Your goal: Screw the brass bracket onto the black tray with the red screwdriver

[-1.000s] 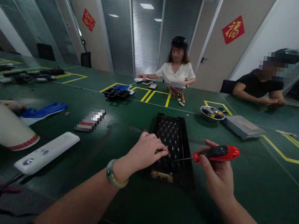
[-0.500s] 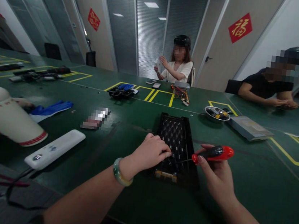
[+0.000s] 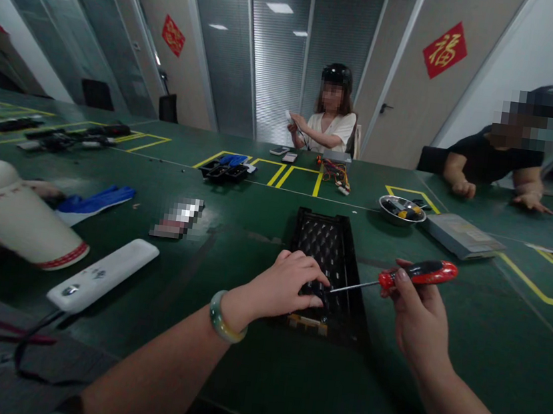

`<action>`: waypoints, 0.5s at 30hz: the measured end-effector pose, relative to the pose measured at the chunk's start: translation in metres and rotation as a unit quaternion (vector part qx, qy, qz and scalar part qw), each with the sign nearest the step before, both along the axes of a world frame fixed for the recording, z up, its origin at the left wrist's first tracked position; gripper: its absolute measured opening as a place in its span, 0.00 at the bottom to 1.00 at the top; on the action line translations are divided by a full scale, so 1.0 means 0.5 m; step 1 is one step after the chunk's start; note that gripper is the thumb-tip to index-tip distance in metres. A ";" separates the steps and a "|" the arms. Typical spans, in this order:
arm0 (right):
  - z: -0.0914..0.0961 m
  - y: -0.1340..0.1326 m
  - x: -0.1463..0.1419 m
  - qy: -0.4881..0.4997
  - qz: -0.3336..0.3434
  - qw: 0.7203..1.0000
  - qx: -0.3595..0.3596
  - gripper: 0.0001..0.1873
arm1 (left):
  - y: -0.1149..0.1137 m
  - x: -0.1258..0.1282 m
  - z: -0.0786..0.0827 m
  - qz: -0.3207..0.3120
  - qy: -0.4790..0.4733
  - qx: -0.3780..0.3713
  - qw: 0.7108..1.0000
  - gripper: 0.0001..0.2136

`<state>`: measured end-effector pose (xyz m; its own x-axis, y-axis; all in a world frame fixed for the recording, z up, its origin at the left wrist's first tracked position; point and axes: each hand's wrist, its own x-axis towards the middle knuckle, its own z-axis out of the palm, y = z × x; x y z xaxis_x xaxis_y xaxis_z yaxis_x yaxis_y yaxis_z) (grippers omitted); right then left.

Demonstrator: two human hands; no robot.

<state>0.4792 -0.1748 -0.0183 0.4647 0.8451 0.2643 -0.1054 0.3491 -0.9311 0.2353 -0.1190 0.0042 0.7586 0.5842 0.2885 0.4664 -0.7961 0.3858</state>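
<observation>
My left hand [image 3: 287, 282] sits curled on a black perforated plastic casing [image 3: 325, 240], its fingers [image 3: 315, 280] pressed together against the surface; whether they pinch anything beneath them I cannot tell. My right hand [image 3: 417, 315] closes round a red-handled screwdriver [image 3: 420, 271], whose thin steel shaft [image 3: 355, 286] reaches left, its tip just beside my left hand above the casing. The casing lies flat on the green workbench [image 3: 492, 341], a gold connector strip [image 3: 307, 323] at its near end.

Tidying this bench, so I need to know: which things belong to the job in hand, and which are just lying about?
In use: left hand, black tray, right hand, red screwdriver.

Lying about: blue gloves, steel bowl, wire bundle, grey drive.
</observation>
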 end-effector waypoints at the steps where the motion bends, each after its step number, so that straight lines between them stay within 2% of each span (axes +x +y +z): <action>1: 0.001 0.001 0.000 0.017 0.000 1.000 -0.001 0.18 | 0.000 0.001 0.000 -0.004 -0.003 -0.004 1.000 0.12; 8: 0.013 0.000 -0.006 0.056 0.008 0.998 -0.018 0.16 | -0.009 0.013 0.002 -0.035 -0.047 -0.060 0.996 0.04; 15: 0.017 -0.005 -0.004 0.054 0.000 0.998 -0.020 0.15 | -0.015 0.018 0.006 -0.049 -0.058 -0.122 0.990 0.05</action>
<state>0.4770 -0.1773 -0.0098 0.4880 0.8544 0.1786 -0.2069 0.3120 -0.9273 0.2443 -0.1265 0.0073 0.7846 0.5732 0.2362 0.3335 -0.7114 0.6186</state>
